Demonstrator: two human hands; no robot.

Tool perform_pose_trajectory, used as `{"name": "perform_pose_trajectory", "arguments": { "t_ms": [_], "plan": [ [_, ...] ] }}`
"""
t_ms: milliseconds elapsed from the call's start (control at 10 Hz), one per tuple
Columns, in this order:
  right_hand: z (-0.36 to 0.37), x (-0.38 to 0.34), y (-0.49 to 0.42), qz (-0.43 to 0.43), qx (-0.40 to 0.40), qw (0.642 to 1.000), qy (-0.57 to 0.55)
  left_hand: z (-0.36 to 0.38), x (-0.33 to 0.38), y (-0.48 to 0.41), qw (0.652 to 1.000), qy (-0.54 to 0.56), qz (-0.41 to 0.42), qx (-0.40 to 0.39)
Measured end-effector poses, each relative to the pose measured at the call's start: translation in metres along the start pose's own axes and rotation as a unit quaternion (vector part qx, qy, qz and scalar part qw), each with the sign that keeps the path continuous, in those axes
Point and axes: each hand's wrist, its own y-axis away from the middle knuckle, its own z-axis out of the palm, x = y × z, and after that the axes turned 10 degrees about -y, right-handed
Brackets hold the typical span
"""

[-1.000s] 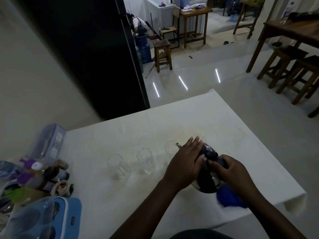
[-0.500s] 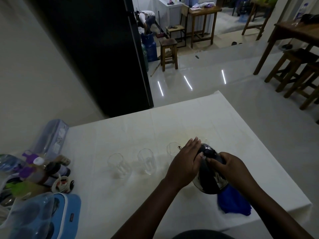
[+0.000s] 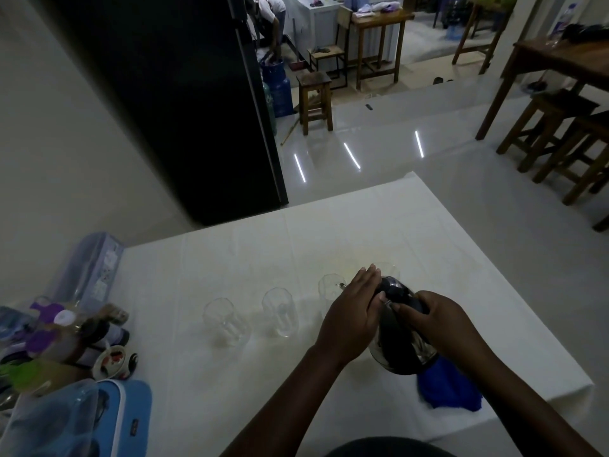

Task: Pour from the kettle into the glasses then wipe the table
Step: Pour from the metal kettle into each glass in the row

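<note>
A shiny dark kettle (image 3: 400,352) stands on the white table (image 3: 250,258), its spout toward the glasses. My right hand (image 3: 435,319) grips its black handle from the right. My left hand (image 3: 351,316) lies flat against the kettle's lid and left side, fingers extended. Several clear glasses stand in a row: one at the left (image 3: 221,319), one in the middle (image 3: 279,311), one (image 3: 329,286) just beyond my left hand, and another (image 3: 389,269) mostly hidden behind the kettle. A blue cloth (image 3: 449,389) lies under the kettle's right side.
Bottles and small jars (image 3: 66,328) crowd the table's left edge, beside a clear plastic box (image 3: 89,268) and a blue case (image 3: 118,413). A black fridge (image 3: 171,103) stands beyond the table. Wooden stools and tables stand further off, and a person (image 3: 267,18) bends over there.
The view has tilted slightly, shifting the scene. Both hands stay on the kettle, which sits a little more upright than a second ago.
</note>
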Motion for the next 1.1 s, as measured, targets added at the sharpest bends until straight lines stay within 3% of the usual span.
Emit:
{"name": "perform_pose_trajectory", "arguments": {
  "t_ms": [1100],
  "plan": [
    [-0.016,-0.022,0.006,-0.004,-0.012,0.999,0.051,-0.008,0.010,0.001,0.999,0.042,-0.012,-0.003]
  ]
}}
